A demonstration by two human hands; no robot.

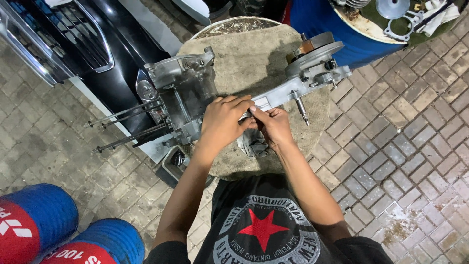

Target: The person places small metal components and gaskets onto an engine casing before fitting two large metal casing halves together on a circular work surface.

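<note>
Grey cast-metal engine crankcase (234,83) lies across the round cloth-covered drum-top counter (254,54), frame centre. My left hand (222,122) and right hand (273,124) meet at its near edge, fingers pinched on something small; can't tell what. A grey rag (254,144) sits under them. Casing looks heavy, rigid, oily-slick; I'd grip the thick housing, not the long studs (127,127) at left.

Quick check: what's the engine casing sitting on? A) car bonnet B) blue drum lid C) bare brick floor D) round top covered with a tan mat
D: the silver engine casing lies across a round top covered with a tan mat, and both hands, left hand and right hand, meet at its middle over that mat.
</note>
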